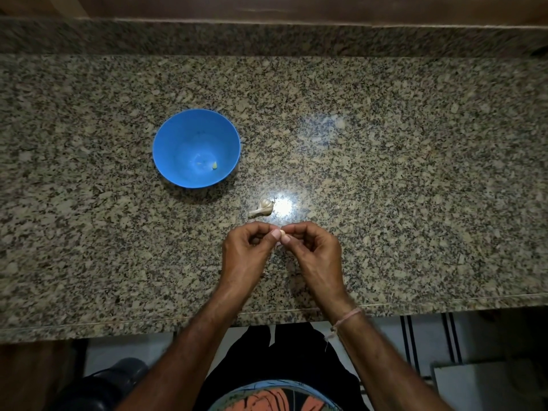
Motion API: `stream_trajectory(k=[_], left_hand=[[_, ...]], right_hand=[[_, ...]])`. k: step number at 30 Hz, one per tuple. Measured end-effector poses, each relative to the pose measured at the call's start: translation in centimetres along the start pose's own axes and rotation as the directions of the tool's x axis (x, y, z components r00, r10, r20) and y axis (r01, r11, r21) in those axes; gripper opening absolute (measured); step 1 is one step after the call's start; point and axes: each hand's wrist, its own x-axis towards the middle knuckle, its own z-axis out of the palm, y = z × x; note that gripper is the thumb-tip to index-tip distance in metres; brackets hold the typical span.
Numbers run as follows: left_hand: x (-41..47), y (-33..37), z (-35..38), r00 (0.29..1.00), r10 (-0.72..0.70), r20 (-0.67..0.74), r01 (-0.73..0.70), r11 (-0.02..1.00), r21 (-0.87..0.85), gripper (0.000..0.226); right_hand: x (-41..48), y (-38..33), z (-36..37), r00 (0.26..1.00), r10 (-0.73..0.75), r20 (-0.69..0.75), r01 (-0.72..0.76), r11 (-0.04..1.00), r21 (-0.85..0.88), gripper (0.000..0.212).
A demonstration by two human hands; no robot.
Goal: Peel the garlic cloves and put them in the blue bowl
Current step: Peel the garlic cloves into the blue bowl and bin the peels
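View from above a speckled brown and grey granite countertop point(385, 173), with a person's two bare forearms reaching in from the bottom edge; the left hand point(246, 256) and the right hand point(314, 253) meet just above the counter near its front edge, fingers curled inward; together they pinch a small pale garlic clove point(281, 232) between thumbs and fingertips, the left thumb pressed against one side and the right thumb and forefinger against the other; most of the clove is hidden by the fingers, so how much skin is on it cannot be told; a thin pale thread bracelet point(347, 317) circles the right wrist; just beyond the hands, apart from them, a partial garlic bulb with a papery white stem point(264, 207) lies on its side on the counter, beside a bright glare of reflected light point(283, 206); farther back and to the left stands a round blue plastic bowl point(178, 137), upright, well apart from the hands; inside it, near the bottom, sits a small yellowish peeled clove point(214, 165); a raised granite ledge point(267, 37) runs along the far side of the counter
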Motion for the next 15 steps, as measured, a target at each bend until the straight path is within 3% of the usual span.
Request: stream_trajectory(k=[6, 11, 15], left_hand=[[0.2, -0.5, 0.2, 1.000, -0.029, -0.001, 0.029, 0.998, -0.051, 0.009], [0.2, -1.0, 0.7, 1.000, -0.015, -0.024, 0.017, 0.998, 0.067, 0.013], [0.4, -1.8, 0.8, 0.998, -0.061, -0.033, 0.065, 0.991, 0.117, 0.015]], right_hand=[[-0.1, -0.1, 0.3, 0.997, 0.066, -0.029, -0.063, 0.993, 0.101, 0.014], [-0.1, -0.2, 0.3, 0.998, 0.065, -0.016, -0.063, 0.993, 0.102, 0.013], [0.3, -0.5, 0.1, 0.965, 0.254, -0.064, -0.217, 0.912, 0.347, 0.017]])
